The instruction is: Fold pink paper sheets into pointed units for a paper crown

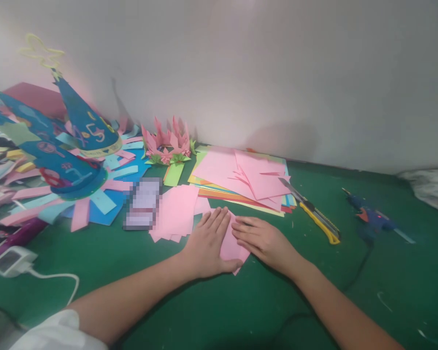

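A small pink paper piece (pixel 230 246) lies on the green table (pixel 241 301), and both hands press on it. My left hand (pixel 208 245) lies flat over its left part, fingers stretched out together. My right hand (pixel 264 240) rests on its right edge with fingers straight and pointing left. Neither hand grips anything; the paper is partly hidden under the palms.
Small pink paper squares (pixel 177 211) lie just left. A stack of coloured sheets (pixel 241 177) sits behind, with a yellow utility knife (pixel 316 214) and blue glue gun (pixel 372 218) to the right. Blue party hats (pixel 76 131), paper strips and pink paper flowers (pixel 168 141) crowd the left.
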A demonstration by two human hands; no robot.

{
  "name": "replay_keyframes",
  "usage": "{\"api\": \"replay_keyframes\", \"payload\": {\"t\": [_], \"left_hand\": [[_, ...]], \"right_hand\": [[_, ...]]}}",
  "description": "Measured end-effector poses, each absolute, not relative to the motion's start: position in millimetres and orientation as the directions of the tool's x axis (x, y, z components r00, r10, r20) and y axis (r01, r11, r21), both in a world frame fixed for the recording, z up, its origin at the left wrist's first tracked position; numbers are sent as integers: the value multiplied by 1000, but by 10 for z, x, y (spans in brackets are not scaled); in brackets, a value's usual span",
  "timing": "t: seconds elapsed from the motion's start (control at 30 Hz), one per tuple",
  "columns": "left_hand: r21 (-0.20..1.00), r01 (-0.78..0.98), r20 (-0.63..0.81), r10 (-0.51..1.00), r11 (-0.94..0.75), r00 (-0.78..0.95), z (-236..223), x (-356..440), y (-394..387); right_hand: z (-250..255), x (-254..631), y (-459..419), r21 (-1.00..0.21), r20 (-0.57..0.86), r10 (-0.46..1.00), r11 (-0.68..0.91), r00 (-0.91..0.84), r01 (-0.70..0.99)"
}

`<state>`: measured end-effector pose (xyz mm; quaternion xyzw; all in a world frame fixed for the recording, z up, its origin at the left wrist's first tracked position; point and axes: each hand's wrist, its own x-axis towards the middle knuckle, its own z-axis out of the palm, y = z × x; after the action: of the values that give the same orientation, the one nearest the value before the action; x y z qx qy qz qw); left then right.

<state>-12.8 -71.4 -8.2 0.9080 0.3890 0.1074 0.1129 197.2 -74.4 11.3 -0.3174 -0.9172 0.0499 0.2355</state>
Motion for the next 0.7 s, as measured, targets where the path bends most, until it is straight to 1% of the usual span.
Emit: {"api": "replay_keyframes", "payload": {"t": [0.27, 0.47, 0.7], "left_hand": [[281, 686, 89, 730, -671, 678, -79, -136, -707], [280, 692, 76, 734, -666, 675, -41, -126, -703], [282, 680, 108, 727, -677, 678, -79, -136, -714]], "right_hand": [[74, 1981, -752, -242, 430, 591, 804, -683, 544], [71, 1990, -751, -237, 412, 604, 794, -682, 560], [70, 2002, -751, -239, 403, 600, 798, -691, 553]]}}
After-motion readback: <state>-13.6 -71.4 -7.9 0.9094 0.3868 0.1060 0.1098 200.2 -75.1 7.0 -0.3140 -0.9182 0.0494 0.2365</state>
